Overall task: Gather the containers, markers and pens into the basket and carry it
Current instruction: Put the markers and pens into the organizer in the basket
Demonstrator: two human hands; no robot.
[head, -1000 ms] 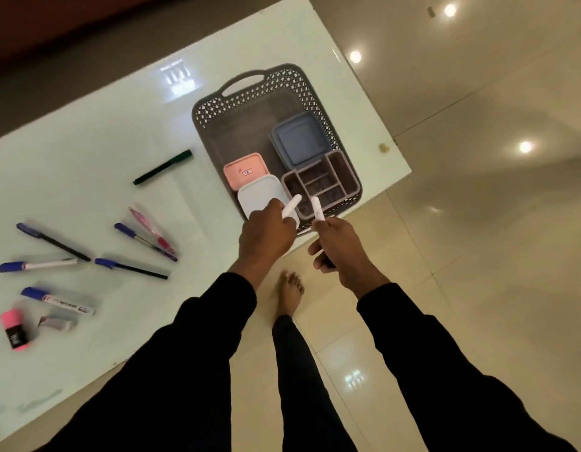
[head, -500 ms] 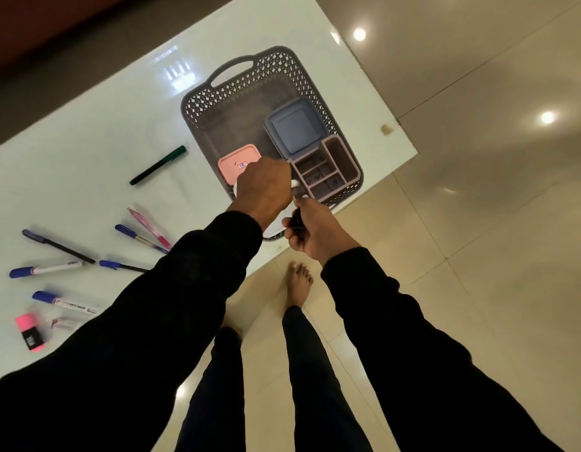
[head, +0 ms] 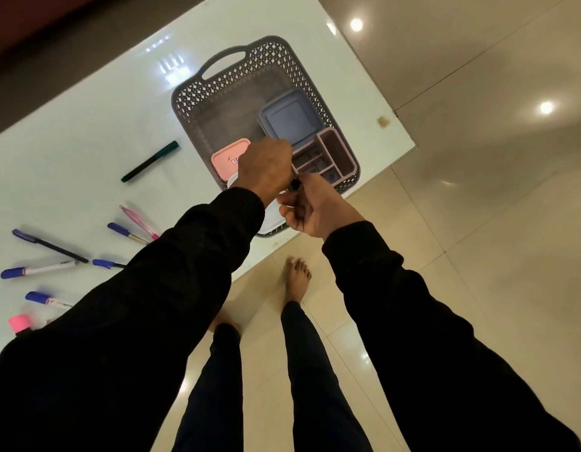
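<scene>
The grey lattice basket (head: 217, 93) stands on the white table by its right corner. Inside lie a blue-lidded container (head: 287, 120), a pink container (head: 225, 159), a pink divided organizer (head: 334, 154) and a white container (head: 269, 220), mostly hidden by my hands. My left hand (head: 266, 164) hovers over the basket's near half with fingers curled down; the white marker it carried is hidden under it. Just beside it, my right hand (head: 310, 207) grips a marker whose black end (head: 295, 184) pokes out.
Loose on the table to the left lie a green pen (head: 150, 161), a pink pen (head: 139, 221), several blue-capped pens and markers (head: 38, 269) and a pink highlighter (head: 18, 322). The table edge (head: 315, 233) runs diagonally; my bare feet stand on tiled floor below it.
Both hands have moved forward over the basket's near half. The two white markers, plainly visible before, are now mostly covered by my hands. My left sleeve now hides part of the loose pens.
</scene>
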